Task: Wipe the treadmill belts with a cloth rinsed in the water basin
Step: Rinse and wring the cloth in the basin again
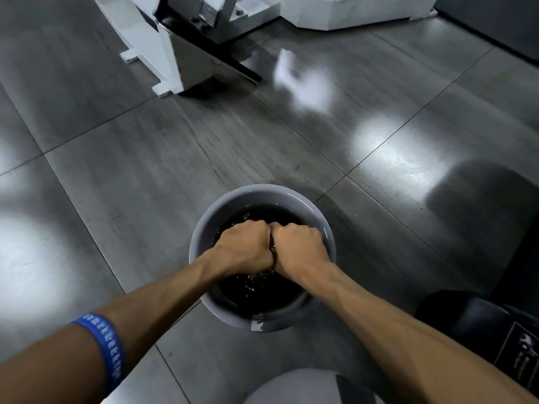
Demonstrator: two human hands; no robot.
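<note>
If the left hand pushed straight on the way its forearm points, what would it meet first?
The right hand: the left hand points up-right over the basin and its knuckles already seem to touch it, a dark cloth pinched between. Depth is unclear.

A shiny gray floor in a room with big white machines

The floor (180, 147) is made of large dark gray tiles with thin lines between them. Bright white patches of light shine on it, some on the left and some on the right. At the top stands a white machine base (178, 53) with a black bar on it. Next to it is another white block (350, 10). A dark wall (501, 18) fills the top right corner.
</note>
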